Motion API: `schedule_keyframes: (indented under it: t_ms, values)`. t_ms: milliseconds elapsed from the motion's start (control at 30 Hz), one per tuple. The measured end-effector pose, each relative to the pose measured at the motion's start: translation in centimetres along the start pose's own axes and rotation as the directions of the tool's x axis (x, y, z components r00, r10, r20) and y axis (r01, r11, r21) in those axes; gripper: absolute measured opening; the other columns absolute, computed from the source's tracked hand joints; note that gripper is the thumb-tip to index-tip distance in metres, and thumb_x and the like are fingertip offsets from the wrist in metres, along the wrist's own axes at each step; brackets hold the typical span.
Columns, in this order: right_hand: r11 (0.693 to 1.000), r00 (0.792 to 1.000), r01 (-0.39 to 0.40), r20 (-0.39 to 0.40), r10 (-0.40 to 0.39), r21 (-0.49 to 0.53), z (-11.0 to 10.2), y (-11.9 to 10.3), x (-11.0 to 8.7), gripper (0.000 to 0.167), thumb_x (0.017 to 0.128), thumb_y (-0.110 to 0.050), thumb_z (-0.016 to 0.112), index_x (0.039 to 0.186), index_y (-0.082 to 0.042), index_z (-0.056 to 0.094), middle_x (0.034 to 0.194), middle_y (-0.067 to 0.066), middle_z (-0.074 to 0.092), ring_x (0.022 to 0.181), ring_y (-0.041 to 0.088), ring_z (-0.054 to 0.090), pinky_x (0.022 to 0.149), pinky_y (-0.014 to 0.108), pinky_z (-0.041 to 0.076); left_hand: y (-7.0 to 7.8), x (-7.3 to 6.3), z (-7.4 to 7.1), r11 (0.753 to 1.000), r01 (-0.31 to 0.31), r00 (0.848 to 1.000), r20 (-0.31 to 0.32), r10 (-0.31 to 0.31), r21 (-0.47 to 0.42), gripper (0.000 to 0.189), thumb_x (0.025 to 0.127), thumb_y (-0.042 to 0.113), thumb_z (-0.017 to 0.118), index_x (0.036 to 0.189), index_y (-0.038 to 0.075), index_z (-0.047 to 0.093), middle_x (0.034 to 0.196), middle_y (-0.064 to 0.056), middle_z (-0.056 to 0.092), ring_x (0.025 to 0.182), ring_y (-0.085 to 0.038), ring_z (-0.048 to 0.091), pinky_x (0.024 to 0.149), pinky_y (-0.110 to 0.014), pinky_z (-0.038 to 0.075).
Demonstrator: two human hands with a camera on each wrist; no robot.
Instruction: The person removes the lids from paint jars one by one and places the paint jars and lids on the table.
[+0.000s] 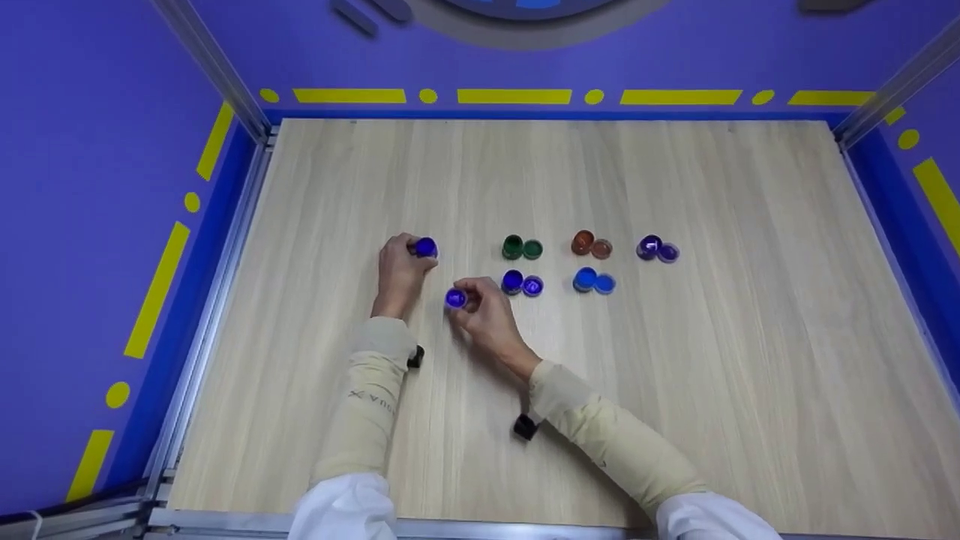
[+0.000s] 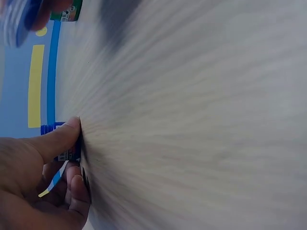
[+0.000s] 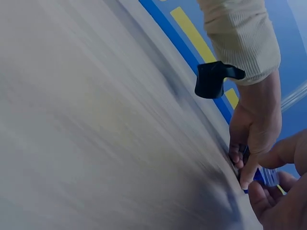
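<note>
My left hand (image 1: 400,271) grips a small open jar of dark blue paint (image 1: 426,247) between thumb and fingers. In the left wrist view the labelled jar (image 2: 69,154) is upright at the tabletop. Nearer to me, my right hand (image 1: 489,313) pinches a round blue screw lid (image 1: 456,298) by its edge, to the right of and below that jar. The right wrist view shows the lid's clear ridged side (image 3: 271,177) between thumb and fingers. Close to the right hand stands another dark blue jar (image 1: 512,280) with its lid (image 1: 533,286) lying against it.
Further right are open jars with lids beside them: green (image 1: 513,246), orange-brown (image 1: 583,241), purple (image 1: 649,246) and light blue (image 1: 585,278). All stand on a pale wooden table (image 1: 720,375). Blue walls (image 1: 525,67) with yellow marks enclose its back and sides.
</note>
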State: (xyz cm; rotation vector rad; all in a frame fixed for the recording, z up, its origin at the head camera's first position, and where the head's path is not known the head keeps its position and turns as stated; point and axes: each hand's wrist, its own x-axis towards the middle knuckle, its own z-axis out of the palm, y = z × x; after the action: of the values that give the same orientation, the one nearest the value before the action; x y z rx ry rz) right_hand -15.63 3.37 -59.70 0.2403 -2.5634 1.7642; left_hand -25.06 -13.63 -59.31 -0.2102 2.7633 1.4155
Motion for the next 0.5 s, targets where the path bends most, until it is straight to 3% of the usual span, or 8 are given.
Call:
schedule_keyframes:
  t_ms: [200, 500]
  values:
    - [0.993, 0.993, -0.012, -0.115, -0.001, -0.115, 1.1, -0.1, 1.9, 0.033, 0.078, 0.011, 0.072, 0.111, 0.006, 0.07, 0.104, 0.016, 0.065, 0.093, 0.027, 0.062, 0.084, 0.035, 0.052, -0.1, 0.0, 0.0, 1.0, 0.007, 1.0, -0.001, -0.007, 0.006, 0.041, 0.082, 0.002, 0.084, 0.116, -0.008, 0.066, 0.117, -0.024, 0.065, 0.114, -0.035, 0.061, 0.102, -0.043, 0.045]
    - [0.989, 0.984, -0.062, -0.173, 0.038, -0.134, 1.9, -0.6, 4.4, 0.034, 0.084, 0.006, 0.071, 0.117, 0.007, 0.066, 0.109, 0.018, 0.061, 0.098, 0.029, 0.06, 0.091, 0.041, 0.05, -0.1, -0.1, 0.1, 1.0, -0.008, 1.0, -0.014, 0.008, 0.004, 0.036, 0.081, 0.002, 0.084, 0.113, -0.007, 0.069, 0.109, -0.022, 0.065, 0.104, -0.033, 0.06, 0.095, -0.043, 0.047]
